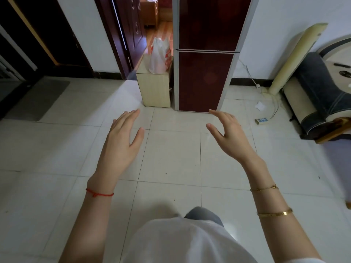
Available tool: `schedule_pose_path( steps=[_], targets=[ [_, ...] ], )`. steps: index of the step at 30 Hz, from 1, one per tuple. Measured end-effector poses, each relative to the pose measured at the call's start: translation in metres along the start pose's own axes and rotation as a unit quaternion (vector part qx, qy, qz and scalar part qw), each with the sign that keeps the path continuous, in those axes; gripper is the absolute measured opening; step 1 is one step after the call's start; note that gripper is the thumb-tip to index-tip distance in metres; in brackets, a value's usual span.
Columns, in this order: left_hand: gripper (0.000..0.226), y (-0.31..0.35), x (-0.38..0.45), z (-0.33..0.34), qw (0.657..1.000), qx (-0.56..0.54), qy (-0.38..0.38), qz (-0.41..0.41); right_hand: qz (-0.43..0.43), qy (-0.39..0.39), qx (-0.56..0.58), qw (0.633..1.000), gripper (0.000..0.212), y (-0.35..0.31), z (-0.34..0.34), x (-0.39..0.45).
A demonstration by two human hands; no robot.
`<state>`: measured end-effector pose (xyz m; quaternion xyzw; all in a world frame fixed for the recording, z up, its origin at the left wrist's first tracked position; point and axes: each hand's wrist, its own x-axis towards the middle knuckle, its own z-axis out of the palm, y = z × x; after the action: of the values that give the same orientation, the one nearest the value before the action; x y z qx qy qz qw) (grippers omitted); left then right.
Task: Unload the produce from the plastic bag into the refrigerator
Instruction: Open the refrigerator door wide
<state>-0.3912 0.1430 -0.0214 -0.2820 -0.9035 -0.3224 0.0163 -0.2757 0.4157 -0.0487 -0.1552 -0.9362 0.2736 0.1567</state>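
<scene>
Two doors shut; bag [159,56] tops cabinet [154,90] beside refrigerator [206,54].

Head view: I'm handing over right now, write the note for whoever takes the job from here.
Left hand: open, empty, raised over the floor.
Right hand: open, empty, also raised.
Plastic bag: stands full on the small cabinet left of the refrigerator, untouched.
Refrigerator: both doors shut.
Done: nothing yet.
Left: walk up, open the fridge, move the produce in from the bag. Contents of the bag cannot be made out.
</scene>
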Motion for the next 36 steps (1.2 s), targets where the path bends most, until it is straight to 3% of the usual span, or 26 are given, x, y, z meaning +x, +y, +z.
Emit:
schedule_pose_path(
  steps=[11,25,36],
  targets=[
    [0.049,-0.039,0.170,0.039,1.000,0.000,-0.005,0.008,0.011,-0.012,0.009,1.000,0.048,0.041,0.040,0.164],
    [0.049,-0.045,0.428,0.073,0.999,-0.024,0.024,-0.036,-0.044,-0.014,0.030,0.999,0.047,0.086,0.041,0.445],
    [0.050,-0.086,0.561,0.097,0.999,-0.036,-0.002,-0.017,-0.025,-0.008,0.035,0.999,0.046,0.116,0.076,0.570]
  ],
)
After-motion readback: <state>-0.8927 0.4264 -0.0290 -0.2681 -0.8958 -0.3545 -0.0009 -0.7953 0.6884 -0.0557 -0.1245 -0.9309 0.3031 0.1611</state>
